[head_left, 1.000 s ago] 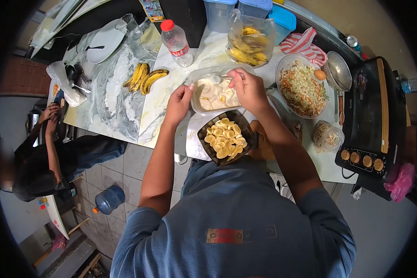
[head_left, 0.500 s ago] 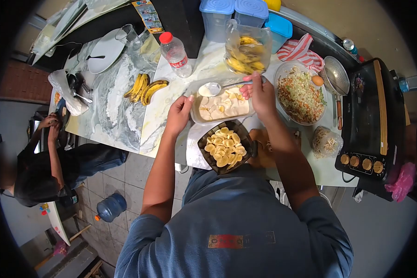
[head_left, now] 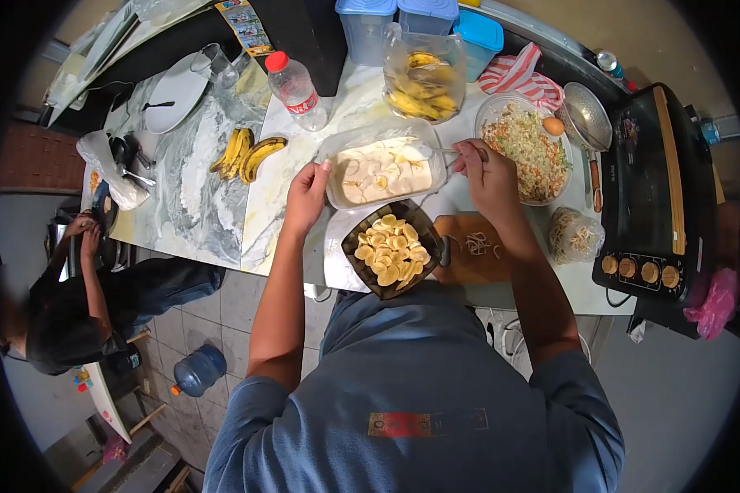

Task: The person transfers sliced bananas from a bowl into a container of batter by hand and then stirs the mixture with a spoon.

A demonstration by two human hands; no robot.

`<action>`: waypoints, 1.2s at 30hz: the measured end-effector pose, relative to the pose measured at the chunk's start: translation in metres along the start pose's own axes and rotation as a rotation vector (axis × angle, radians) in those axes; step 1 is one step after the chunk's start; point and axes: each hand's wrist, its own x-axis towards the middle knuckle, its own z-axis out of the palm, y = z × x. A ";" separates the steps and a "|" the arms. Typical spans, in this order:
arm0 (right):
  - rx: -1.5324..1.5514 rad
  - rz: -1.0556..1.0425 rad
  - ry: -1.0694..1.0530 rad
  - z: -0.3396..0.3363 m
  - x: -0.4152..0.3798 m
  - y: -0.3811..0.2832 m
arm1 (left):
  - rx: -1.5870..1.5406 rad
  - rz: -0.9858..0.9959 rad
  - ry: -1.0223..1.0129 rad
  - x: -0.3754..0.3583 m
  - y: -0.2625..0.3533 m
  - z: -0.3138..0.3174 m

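Observation:
My left hand (head_left: 306, 195) is closed on the left rim of a clear plastic container (head_left: 334, 158), which holds a creamy mixture with banana slices (head_left: 380, 177). In my right hand (head_left: 487, 177) is the handle of a metal spoon (head_left: 441, 151); the bowl of the spoon is over the upper right part of the cream. A dark square bowl (head_left: 432, 261) full of banana slices (head_left: 395, 251) sits just below the container, near the counter's front edge.
Unpeeled bananas (head_left: 263, 156) and a red-capped bottle (head_left: 298, 97) are at the left. On the right are a bowl of chopped vegetables (head_left: 524, 152) with an egg, a wooden board (head_left: 469, 267) and a toaster oven (head_left: 645, 189). A person (head_left: 74, 296) is at far left.
My right hand has moved right and down, drawing the spoon from the container's upper left to its right side. The container now looks tilted. The view has shifted slightly.

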 end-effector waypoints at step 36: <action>0.020 -0.056 0.048 0.016 0.004 0.002 | -0.007 -0.009 0.023 0.001 0.001 0.002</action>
